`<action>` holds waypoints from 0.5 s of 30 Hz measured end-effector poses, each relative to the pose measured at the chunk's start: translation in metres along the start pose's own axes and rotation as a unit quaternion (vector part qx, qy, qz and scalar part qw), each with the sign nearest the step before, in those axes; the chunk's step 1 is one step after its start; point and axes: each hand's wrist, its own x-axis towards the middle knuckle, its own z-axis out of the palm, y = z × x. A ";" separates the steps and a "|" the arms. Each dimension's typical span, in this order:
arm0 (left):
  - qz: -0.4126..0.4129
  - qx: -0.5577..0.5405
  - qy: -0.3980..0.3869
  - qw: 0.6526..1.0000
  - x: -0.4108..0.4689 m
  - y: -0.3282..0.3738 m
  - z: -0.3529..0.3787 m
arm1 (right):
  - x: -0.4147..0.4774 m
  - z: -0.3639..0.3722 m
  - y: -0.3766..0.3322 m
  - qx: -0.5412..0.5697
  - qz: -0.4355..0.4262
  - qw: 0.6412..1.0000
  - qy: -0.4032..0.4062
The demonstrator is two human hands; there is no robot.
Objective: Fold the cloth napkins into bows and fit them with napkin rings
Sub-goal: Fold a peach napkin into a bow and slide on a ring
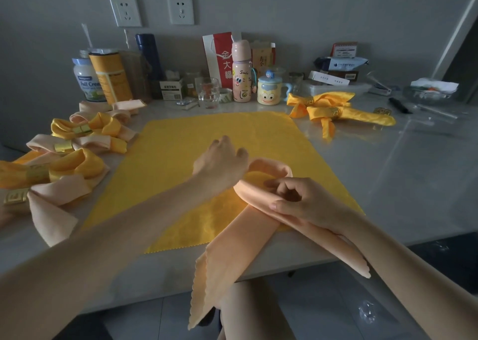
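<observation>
Peach cloth folded to a long band, the peach napkin (pixel 271 165), bent into a loop with its two tails crossed on the near side. Spread flat beneath it on the table (pixel 401 174), a yellow napkin (pixel 181 145). Left tail draped over the near table edge and hanging; right tail running near and right under the forearm. At the crossing, just near of the loop, the right grip (pixel 297 200): narrow, thumb and curled forefinger pinching the peach cloth where the tails overlap. Against the loop's far left side, the left grip (pixel 222 163), fingers curled down over it; fingertips hidden behind the back of the hand, so cannot tell whether holding or only resting. At left, a heap of finished bows (pixel 85 132), peach and yellow, in gold rings (pixel 63 147). Far right, two yellow bows (pixel 326 107), also ringed.
</observation>
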 end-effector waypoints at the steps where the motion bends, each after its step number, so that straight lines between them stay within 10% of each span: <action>1: -0.010 0.014 -0.035 0.999 -0.009 -0.005 -0.004 | 0.001 0.000 0.001 0.003 -0.004 1.000 0.001; 5: 0.009 -0.025 -0.233 0.972 -0.049 -0.011 -0.010 | 0.005 0.000 0.006 0.021 -0.003 1.000 0.010; 15: -0.003 0.006 -0.205 0.979 -0.042 -0.004 0.018 | -0.008 0.004 -0.010 0.029 -0.051 0.993 0.105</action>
